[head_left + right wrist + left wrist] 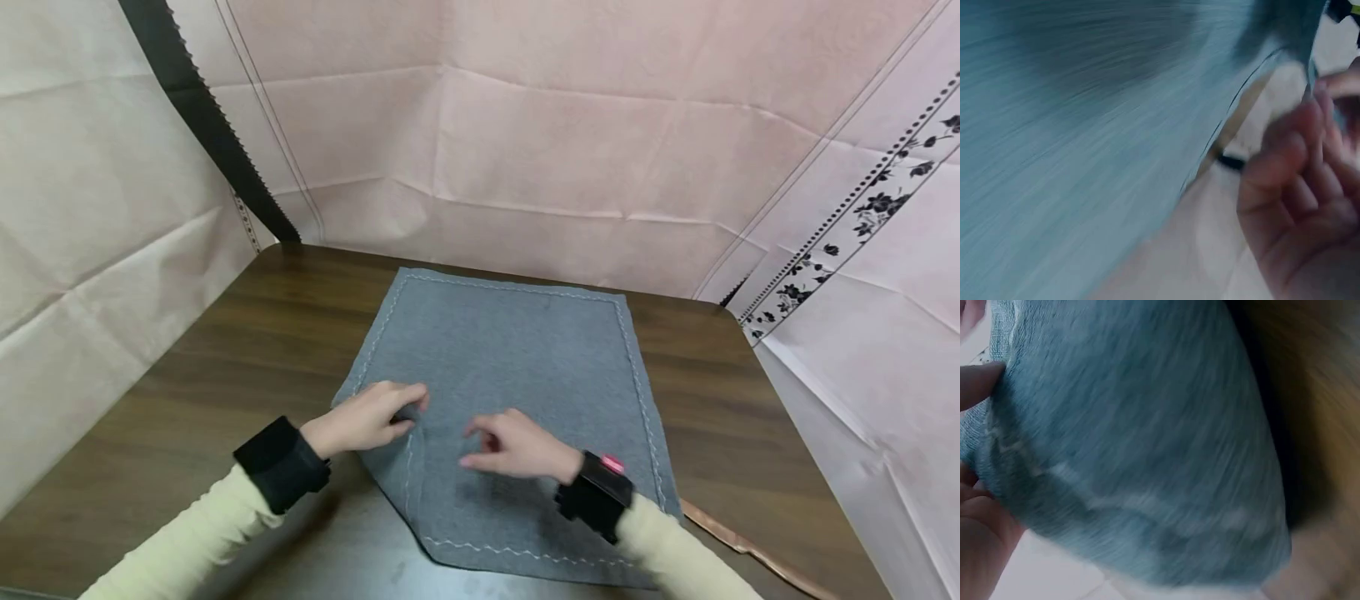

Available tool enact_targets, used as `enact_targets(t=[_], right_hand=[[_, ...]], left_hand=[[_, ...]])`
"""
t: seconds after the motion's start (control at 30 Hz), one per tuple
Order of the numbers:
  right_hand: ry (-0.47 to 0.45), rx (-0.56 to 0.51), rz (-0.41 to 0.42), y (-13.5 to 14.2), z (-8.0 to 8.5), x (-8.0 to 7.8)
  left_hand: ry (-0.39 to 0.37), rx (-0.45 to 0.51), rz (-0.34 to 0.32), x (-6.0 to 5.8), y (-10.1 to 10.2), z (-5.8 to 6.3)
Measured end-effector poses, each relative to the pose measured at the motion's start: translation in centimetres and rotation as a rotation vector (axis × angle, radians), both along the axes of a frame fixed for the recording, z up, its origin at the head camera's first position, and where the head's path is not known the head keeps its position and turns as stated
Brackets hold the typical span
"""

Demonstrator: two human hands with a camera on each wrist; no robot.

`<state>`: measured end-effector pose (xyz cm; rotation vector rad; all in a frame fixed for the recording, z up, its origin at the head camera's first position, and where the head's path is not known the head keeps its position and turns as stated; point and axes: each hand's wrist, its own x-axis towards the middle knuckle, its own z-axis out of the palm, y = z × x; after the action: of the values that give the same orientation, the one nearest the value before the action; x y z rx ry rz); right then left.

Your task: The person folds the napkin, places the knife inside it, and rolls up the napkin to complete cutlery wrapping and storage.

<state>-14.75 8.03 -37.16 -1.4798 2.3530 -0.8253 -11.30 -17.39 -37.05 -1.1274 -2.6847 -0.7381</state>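
Note:
A grey-blue cloth (517, 358) with a white zigzag stitch along its border lies spread over the table. My left hand (371, 417) pinches its left edge and holds that part raised, folded slightly inward. In the left wrist view the cloth (1135, 425) hangs between thumb and fingers, with its stitched border below, blurred. Over the middle of the cloth hovers my right hand (521, 448), its fingers loosely bent and the thumb apart from the forefinger, with nothing visible between them. The right wrist view shows these bent fingers (1285, 156) beside the cloth's edge.
The brown wooden table (247, 358) has rounded far corners. A copper-coloured strip (735, 537) lies at the cloth's lower right, partly under the right sleeve. Pale creased sheets (540, 150) hang behind and at both sides. Each wrist wears a black band (281, 465).

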Motion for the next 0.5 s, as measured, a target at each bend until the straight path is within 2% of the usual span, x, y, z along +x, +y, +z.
enact_targets(t=[0.13, 0.27, 0.4, 0.5], right_hand=[[-0.04, -0.052, -0.047, -5.0, -0.3, -0.8], [-0.064, -0.106, -0.137, -6.3, -1.1, -1.1], [-0.032, -0.129, -0.234, -5.6, -1.6, -1.7], [0.067, -0.109, -0.349, -4.8, -1.5, -2.6]], left_hand=[[-0.032, 0.136, 0.033, -1.1, 0.7, -0.2], [-0.02, 0.181, 0.069, -1.4, 1.1, -0.5], [0.088, 0.142, 0.115, -1.1, 1.0, -0.8], [0.186, 0.091, 0.151, -0.9, 0.8, -0.8]])
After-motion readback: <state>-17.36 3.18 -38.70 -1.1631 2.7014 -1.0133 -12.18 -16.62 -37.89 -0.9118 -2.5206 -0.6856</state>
